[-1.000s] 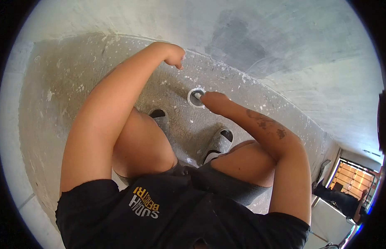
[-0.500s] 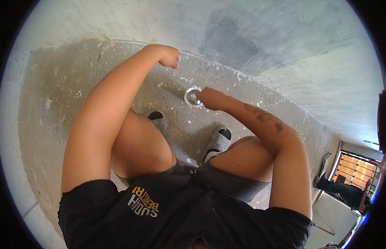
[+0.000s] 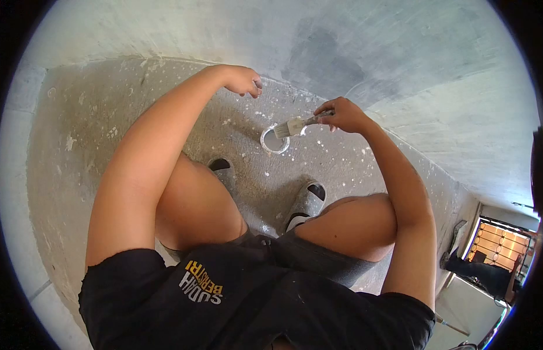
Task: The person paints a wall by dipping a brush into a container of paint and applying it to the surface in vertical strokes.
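My right hand (image 3: 346, 116) is closed around the handle of a paintbrush (image 3: 293, 126) with pale, coated bristles. The bristle end points left and overlaps the rim of a small round white pot (image 3: 263, 142) in this view. Greyish liquid shows inside the pot, which stands on the floor in front of my feet. My left hand (image 3: 245, 80) hangs to the left and farther forward, near the foot of the wall. Its fingers are loosely bent and a little apart, with nothing visible in them.
A grey plastered wall (image 3: 411, 64) with a darker patch rises ahead. White specks dot the concrete floor (image 3: 108, 116). My grey slides (image 3: 306, 201) are below the pot. At far right are a person in dark clothes (image 3: 481, 271) and a barred window (image 3: 498, 242).
My right hand has moved up and right from the pot, bringing the paintbrush out into view. My left hand has shifted slightly right, its fingers loosening.
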Demonstrator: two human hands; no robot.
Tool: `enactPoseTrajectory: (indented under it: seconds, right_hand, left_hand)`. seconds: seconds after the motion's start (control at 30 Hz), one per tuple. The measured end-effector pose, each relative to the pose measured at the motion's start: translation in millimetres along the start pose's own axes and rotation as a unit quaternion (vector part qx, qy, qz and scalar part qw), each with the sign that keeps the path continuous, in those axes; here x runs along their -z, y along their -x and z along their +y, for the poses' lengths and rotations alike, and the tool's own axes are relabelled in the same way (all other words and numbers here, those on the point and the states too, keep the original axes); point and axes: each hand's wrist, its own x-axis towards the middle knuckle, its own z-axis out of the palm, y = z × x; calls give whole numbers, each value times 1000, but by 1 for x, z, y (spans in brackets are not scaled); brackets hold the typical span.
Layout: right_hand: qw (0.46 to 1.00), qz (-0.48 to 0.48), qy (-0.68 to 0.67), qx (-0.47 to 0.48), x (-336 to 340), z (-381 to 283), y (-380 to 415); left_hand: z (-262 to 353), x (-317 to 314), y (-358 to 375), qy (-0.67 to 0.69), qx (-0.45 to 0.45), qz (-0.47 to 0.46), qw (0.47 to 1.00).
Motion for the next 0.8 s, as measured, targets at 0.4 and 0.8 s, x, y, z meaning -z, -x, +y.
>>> enactPoseTrajectory:
  seconds: [0.4, 0.8]
  right_hand:
    - [990, 71, -118, 28, -1, 18, 10]
    - [859, 107, -500, 17, -17, 32, -3]
  left_hand:
    - [33, 9, 14, 315, -12, -30, 948]
    - [17, 15, 11, 121, -101, 227, 961]
